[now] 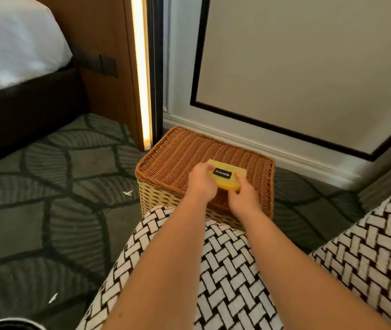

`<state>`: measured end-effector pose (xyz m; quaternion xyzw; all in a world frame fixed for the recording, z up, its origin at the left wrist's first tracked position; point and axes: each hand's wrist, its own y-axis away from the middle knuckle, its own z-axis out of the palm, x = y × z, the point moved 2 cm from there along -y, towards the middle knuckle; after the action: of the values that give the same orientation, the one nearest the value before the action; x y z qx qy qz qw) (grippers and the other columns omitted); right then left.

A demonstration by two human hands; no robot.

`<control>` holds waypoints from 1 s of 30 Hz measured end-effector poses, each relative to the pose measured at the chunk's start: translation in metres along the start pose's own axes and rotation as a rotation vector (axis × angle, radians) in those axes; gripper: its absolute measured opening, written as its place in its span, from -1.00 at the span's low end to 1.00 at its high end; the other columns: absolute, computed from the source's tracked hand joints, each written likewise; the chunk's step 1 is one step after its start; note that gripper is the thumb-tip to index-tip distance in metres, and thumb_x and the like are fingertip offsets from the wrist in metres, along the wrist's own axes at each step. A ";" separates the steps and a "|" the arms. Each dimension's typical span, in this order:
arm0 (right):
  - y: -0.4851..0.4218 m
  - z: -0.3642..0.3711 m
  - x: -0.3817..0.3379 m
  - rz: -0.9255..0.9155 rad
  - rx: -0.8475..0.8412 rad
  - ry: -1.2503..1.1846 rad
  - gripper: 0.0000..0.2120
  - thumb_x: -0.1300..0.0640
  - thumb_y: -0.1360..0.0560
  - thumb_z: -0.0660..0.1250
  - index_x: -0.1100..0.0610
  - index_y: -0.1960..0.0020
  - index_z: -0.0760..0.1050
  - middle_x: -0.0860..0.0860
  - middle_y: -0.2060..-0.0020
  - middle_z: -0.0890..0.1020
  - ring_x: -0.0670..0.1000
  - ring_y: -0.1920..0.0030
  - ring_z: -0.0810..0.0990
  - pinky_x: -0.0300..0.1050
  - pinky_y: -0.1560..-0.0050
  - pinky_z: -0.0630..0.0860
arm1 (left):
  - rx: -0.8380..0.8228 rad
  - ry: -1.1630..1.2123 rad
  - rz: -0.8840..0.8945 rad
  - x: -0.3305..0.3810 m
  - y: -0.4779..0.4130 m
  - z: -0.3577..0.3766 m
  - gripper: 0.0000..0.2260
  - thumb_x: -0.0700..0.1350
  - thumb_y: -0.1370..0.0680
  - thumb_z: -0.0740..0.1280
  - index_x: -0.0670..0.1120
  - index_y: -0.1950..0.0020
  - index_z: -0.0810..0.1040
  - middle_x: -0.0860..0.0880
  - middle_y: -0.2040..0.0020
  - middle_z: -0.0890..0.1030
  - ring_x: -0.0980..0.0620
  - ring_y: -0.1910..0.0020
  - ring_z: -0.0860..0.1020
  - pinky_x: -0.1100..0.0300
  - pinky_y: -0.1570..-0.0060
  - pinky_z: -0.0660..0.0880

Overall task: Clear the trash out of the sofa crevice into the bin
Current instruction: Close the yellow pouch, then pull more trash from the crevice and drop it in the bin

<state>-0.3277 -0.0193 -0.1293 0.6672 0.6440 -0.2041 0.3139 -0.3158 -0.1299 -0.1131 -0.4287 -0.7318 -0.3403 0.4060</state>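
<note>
A wicker bin [175,153] with a brown woven lid stands on the carpet by the wall, just beyond the sofa arm [225,270]. Over the lid's near right part I hold a flat yellow pack with a black label [231,175] between both hands. My left hand [201,181] grips its left end, thumb on top. My right hand [242,195] pinches its near right corner. The bin's lid looks shut. The sofa crevice is not in view.
Two small white scraps lie on the patterned carpet, one [128,193] left of the bin and one [53,298] nearer me. A bed [11,51] stands at the left, a lit strip [141,72] and a wall panel behind the bin. Another sofa cushion [380,246] is at the right.
</note>
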 end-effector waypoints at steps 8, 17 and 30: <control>0.011 0.004 0.006 0.094 -0.098 0.341 -0.51 0.07 -0.57 0.10 -0.02 -0.48 0.08 0.08 -0.47 0.16 0.14 -0.47 0.05 0.19 -0.42 0.09 | -0.056 -0.404 -0.029 -0.005 0.014 0.003 -0.67 -0.10 -0.59 0.18 -0.16 -0.33 0.39 -0.13 -0.33 0.39 -0.14 -0.30 0.38 -0.05 -0.28 0.36; 0.090 -0.032 -0.018 -0.216 0.028 0.425 -0.73 0.04 -0.61 0.01 0.06 -0.18 0.42 -0.02 -0.16 0.49 0.04 -0.25 0.41 0.03 -0.21 0.39 | 0.191 -0.436 0.335 0.011 0.107 -0.035 -0.77 -0.05 -0.62 0.12 -0.06 0.07 0.54 0.00 0.20 0.59 0.04 0.26 0.53 0.12 0.24 0.50; 0.286 -0.060 0.026 -0.368 -0.210 0.659 -0.49 -0.01 -0.63 -0.19 0.11 -0.50 -0.27 0.02 -0.50 -0.22 -0.01 -0.48 -0.27 -0.05 -0.48 -0.24 | -0.024 -0.173 0.179 -0.010 0.303 -0.072 -0.79 -0.06 -0.55 0.29 -0.08 -0.12 0.61 0.07 -0.03 0.63 0.17 0.04 0.52 0.31 -0.08 0.43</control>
<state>-0.0511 0.0484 -0.0593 0.5346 0.8365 0.0352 0.1151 -0.0170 -0.0723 -0.0446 -0.5249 -0.7187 -0.2734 0.3650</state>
